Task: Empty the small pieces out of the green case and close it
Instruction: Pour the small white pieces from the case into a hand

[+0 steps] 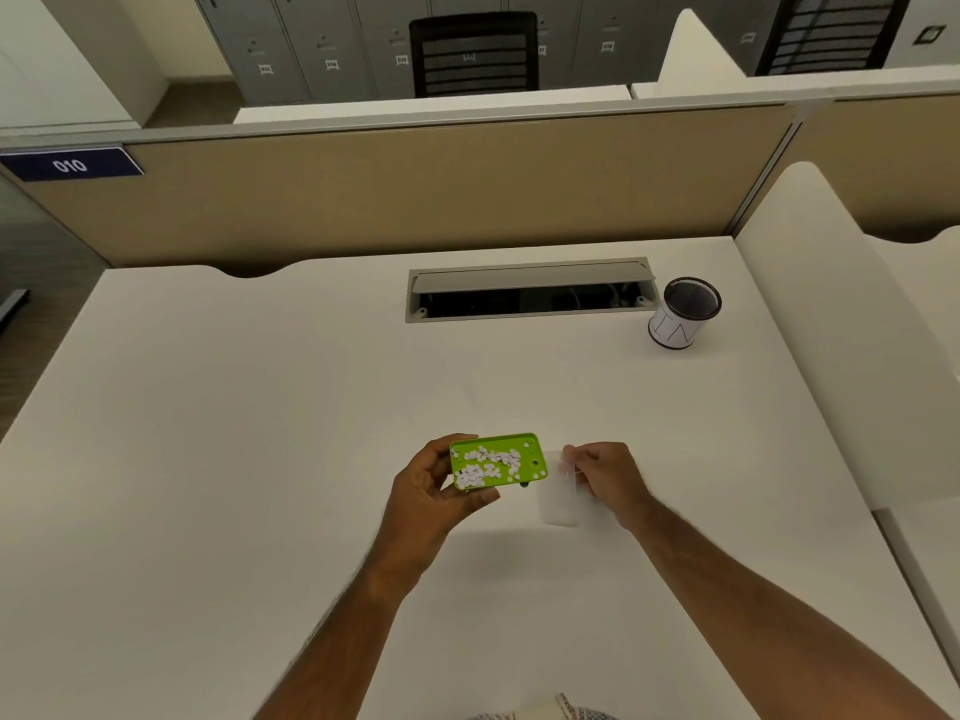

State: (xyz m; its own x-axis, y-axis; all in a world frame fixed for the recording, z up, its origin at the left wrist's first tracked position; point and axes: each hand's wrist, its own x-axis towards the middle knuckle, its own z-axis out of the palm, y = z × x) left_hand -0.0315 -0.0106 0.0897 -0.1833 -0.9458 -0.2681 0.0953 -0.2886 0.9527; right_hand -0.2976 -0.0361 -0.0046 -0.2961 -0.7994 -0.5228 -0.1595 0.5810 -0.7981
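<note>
- While the left hand (434,485) grips the green case (497,461) above the white desk (260,433), its thumb lies along the near edge and its fingers curl around the far-left end.
- The case is open and faces up, roughly level, with its long side running left to right.
- Small white pieces (485,466) lie scattered inside it, bunched most thickly toward the left half, thinner toward the right.
- At the right end of the case, a few small round holes show in the green floor.
- Just to the right, the right hand (605,478) pinches a clear translucent lid (558,493) between thumb and fingertips, the other fingers folded in.
- The lid hangs down from that pinch, its top corner just beside the right end of the case; whether the 2 parts touch cannot be told.
- Both forearms reach in from the bottom edge, bare to the elbow.
- Farther back on the desk, a grey cable hatch (530,291) stands with its flap raised.
- Right of the hatch stands a black mesh pen cup (683,314) wrapped in a white paper band with handwritten letters.
- Behind the desk runs a tan partition (415,194), with a dark blue sign reading 010 (70,164) at its left.
- Beyond the partition are a black chair (474,54) and grey lockers (311,44).
</note>
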